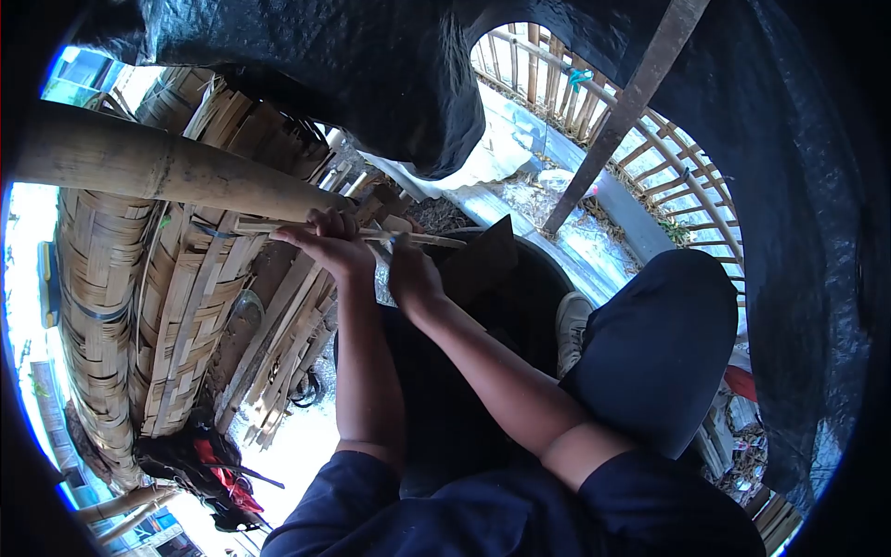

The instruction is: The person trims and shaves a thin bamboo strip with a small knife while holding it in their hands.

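A thin, pale bamboo strip [260,226] runs crosswise in front of me, its right end above a dark brown board [484,252]. My left hand [332,246] is closed around the strip, fingers curled over it. Just to the right, my right hand [415,276] is closed against the strip, its thumb side up. A small flat, light piece shows above the right fist; whether it is a blade or wood I cannot tell. Most of what the right fingers grip is hidden.
A thick bamboo pole [176,167] crosses at upper left, above rolled woven bamboo [97,306] and stacked split bamboo [288,343]. Black sheeting [371,74] hangs overhead. A flat brown bar [626,111] slants down beyond my bent knee [650,343]. A bamboo fence [673,172] stands behind.
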A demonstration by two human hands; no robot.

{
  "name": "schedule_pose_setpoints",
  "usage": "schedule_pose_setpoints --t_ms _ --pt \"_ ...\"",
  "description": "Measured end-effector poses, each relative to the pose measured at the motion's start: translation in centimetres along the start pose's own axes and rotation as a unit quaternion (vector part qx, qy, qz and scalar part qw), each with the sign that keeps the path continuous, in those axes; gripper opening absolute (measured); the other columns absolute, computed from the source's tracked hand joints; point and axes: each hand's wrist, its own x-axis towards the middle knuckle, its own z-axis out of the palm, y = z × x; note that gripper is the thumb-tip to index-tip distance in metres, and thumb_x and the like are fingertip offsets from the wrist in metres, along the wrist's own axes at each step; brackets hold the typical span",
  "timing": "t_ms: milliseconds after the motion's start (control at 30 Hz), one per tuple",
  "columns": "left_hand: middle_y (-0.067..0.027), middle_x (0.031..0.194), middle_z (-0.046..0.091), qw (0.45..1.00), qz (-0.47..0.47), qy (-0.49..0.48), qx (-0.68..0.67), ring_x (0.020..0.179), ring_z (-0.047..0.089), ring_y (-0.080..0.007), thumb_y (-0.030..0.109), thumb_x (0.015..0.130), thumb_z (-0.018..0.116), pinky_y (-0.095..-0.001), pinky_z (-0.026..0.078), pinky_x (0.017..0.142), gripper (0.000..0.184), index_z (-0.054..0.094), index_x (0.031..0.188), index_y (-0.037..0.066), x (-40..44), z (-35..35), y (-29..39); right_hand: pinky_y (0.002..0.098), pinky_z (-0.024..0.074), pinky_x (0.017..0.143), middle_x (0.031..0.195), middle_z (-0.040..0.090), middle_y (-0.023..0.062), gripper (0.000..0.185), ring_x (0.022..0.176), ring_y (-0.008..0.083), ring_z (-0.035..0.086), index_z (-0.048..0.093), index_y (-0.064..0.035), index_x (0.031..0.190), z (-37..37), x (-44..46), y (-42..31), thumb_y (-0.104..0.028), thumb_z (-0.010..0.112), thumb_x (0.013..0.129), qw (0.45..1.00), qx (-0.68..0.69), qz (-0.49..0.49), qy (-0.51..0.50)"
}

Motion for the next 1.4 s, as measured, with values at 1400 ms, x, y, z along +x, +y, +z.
schedule_pose_setpoints --t_ms 1400 --pt "0.0054 0.05 0.015 1.0 0.025 0.017 -0.002 0.045 0.01 -0.0075 0.077 0.084 0.024 -0.0254 0.01 0.042 0.063 0.025 0.067 0.016 1.3 -0.8 0.6 0.0475 0.0536 0.073 0.089 0.061 0.0343 0.021 0.088 0.0436 0.063 0.045 0.0098 0.103 1.4 1.2 7.4 -0.002 0.046 0.086 0.998 -0.024 0.058 -0.004"
